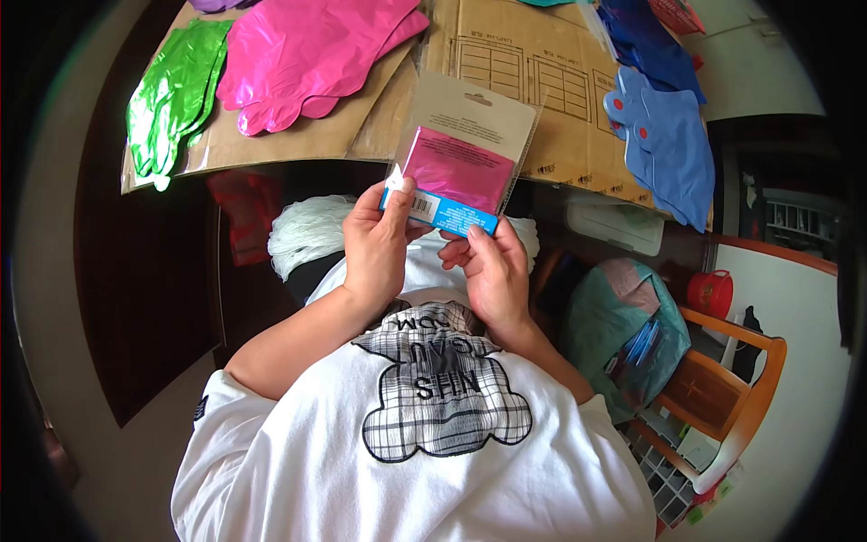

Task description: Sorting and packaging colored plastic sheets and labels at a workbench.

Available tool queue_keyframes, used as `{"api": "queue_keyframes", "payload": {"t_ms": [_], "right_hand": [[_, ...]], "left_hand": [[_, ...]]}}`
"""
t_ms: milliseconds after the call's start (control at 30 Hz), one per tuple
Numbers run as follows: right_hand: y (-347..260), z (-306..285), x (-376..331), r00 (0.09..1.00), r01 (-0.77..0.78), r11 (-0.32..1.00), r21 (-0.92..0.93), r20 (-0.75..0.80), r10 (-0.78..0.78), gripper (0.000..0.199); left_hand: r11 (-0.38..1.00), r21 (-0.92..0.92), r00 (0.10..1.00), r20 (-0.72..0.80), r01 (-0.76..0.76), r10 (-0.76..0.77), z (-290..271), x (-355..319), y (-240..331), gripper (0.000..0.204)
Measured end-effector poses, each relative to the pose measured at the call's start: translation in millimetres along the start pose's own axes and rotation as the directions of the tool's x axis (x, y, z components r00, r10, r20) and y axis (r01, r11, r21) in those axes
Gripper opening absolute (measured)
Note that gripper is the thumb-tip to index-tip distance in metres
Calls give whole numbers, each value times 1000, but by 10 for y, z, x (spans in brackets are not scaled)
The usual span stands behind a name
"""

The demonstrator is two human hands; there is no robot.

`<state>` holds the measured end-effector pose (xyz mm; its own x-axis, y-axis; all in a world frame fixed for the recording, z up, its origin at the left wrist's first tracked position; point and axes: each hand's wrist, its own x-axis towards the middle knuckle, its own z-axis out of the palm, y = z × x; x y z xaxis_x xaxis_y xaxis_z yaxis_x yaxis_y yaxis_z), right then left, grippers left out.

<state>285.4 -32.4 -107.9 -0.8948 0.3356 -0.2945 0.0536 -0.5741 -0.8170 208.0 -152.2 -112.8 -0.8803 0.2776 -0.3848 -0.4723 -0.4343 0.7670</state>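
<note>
Between both hands I hold a clear plastic packet (461,167) with a folded shiny pink foil balloon inside, a pale hang-hole card at its top and a blue strip with a barcode along its lower edge. My left hand (379,230) pinches the lower left corner, thumb on the front. At the lower right corner my right hand (497,262) grips the blue strip, thumb in front and fingers curled behind. The packet is tilted, in front of the cardboard's near edge.
Flat foil balloons lie on the cardboard-covered table (560,135): green (176,95) and pink (312,54) at left, blue (664,144) at right. White stringy material (307,230) hangs below. A wooden chair (722,397) and a greenish plastic bag (614,316) stand at right.
</note>
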Motion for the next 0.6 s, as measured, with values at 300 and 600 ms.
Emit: {"api": "queue_keyframes", "payload": {"t_ms": [300,600], "right_hand": [[-78,-61,68,995,-89,993,79,-28,92,21],[-70,-108,63,974,-186,980,70,-121,194,28]], "left_hand": [[987,-148,976,213,63,-30,-21,-22,54,16],[986,-39,985,56,163,-161,-11,-58,121,12]]}}
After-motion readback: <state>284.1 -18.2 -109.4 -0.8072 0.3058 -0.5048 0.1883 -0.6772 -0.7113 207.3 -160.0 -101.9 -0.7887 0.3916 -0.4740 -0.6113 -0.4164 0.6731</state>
